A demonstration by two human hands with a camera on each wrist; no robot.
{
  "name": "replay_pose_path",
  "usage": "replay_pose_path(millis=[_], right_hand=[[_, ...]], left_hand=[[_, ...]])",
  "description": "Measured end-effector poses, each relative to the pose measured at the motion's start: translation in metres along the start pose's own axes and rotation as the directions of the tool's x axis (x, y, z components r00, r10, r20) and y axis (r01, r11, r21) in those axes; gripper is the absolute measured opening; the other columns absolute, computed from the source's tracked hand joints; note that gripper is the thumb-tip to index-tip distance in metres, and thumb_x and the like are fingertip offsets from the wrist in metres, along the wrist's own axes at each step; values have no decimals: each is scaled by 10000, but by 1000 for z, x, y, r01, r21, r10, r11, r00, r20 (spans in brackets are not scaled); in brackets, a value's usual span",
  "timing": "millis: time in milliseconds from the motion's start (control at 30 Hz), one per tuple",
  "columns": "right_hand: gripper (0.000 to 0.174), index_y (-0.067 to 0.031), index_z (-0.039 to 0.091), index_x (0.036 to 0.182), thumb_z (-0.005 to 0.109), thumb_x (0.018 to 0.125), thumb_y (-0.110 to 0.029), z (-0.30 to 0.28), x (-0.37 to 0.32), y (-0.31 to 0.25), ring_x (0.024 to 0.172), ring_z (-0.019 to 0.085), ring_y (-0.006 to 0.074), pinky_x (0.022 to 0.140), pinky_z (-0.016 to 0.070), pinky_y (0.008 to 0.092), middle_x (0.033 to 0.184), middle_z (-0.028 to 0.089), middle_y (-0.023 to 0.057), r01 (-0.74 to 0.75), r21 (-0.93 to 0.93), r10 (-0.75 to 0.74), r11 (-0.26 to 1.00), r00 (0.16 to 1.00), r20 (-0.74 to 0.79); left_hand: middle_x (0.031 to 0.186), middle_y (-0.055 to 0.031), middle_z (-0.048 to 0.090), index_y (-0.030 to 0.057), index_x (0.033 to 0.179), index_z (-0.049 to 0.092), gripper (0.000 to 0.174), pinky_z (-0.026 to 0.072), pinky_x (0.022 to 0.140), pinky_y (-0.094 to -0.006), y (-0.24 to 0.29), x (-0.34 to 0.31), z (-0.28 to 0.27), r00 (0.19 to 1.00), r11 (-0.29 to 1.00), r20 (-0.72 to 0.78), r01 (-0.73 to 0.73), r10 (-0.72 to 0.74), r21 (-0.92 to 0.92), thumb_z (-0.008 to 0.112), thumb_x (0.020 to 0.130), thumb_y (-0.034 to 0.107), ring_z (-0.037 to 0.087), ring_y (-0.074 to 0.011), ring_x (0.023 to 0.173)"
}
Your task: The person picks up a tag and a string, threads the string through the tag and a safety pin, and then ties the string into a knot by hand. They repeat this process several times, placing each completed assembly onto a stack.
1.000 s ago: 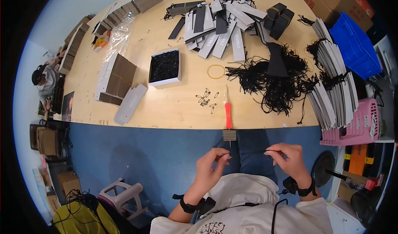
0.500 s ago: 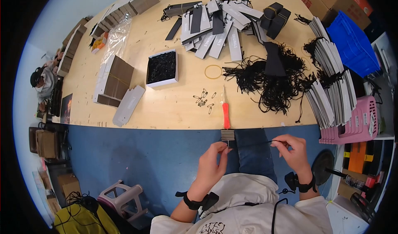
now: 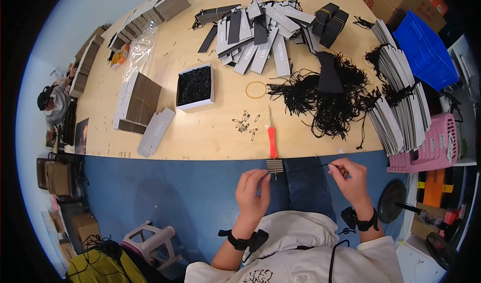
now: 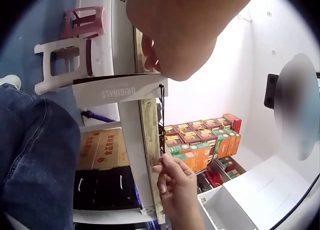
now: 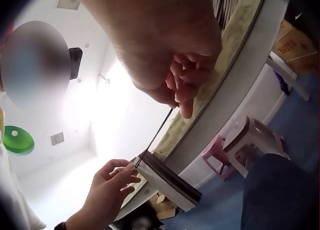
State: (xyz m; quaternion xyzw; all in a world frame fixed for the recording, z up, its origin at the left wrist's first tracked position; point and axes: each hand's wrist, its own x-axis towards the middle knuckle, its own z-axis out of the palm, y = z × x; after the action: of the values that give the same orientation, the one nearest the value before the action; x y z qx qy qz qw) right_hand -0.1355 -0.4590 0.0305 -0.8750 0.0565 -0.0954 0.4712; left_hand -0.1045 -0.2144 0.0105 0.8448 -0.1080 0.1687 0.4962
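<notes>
Both hands had risen toward the near table edge [image 3: 150, 155], drawing the black cord [image 5: 159, 129] taut. Just below that edge, the left hand [image 3: 252, 189] pinched the stack of hang tags [image 3: 274, 166]. To its right, the right hand [image 3: 350, 177] pinched the cord threaded through them. A straight, level pull would likely keep the tags aligned.

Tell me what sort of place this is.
Likely a small workshop where garment hang tags get strung: a wooden worktable bears piles of printed tags, a tangle of black cords and loose safety pins.
</notes>
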Motion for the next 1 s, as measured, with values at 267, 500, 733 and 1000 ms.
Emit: replay_pose_path(millis=[267, 500, 733, 1000], right_hand=[[51, -5, 656, 846, 697, 840, -34, 1, 0, 0, 511, 519, 45, 463, 391, 204, 666, 653, 41, -10, 9, 10, 1000, 1000, 6], [53, -10, 656, 849, 698, 843, -42, 2, -2, 4, 511, 532, 44, 463, 394, 201, 661, 657, 41, -16, 19, 16, 1000, 1000, 16], [54, -11, 657, 852, 698, 846, -45, 3, -3, 5, 514, 530, 39, 460, 388, 198, 659, 655, 39, -32, 35, 31, 999, 999, 25], [60, -7, 655, 853, 701, 846, -46, 5, -3, 6, 524, 539, 40, 465, 394, 200, 662, 657, 43, -36, 35, 35, 999, 999, 33]], left_hand=[[930, -108, 639, 20, 936, 615, 149, 499, 687, -274, 1, -2, 3, 997, 992, -29, 66, -70, -109, 688, 818, -36, 615, -200, 816], [940, -97, 640, 29, 952, 613, 155, 504, 685, -264, -8, -12, 12, 980, 957, -81, 159, -183, -243, 699, 828, -4, 620, -190, 851], [1010, -103, 604, -4, 981, 583, 154, 446, 895, -297, -1, -14, 9, 943, 887, 18, 320, -334, -333, 667, 853, -19, 580, -180, 972], [1019, -106, 596, 0, 967, 589, 143, 442, 902, -302, -4, -16, 9, 970, 930, -13, 229, -243, -288, 659, 847, -38, 582, -193, 981]])
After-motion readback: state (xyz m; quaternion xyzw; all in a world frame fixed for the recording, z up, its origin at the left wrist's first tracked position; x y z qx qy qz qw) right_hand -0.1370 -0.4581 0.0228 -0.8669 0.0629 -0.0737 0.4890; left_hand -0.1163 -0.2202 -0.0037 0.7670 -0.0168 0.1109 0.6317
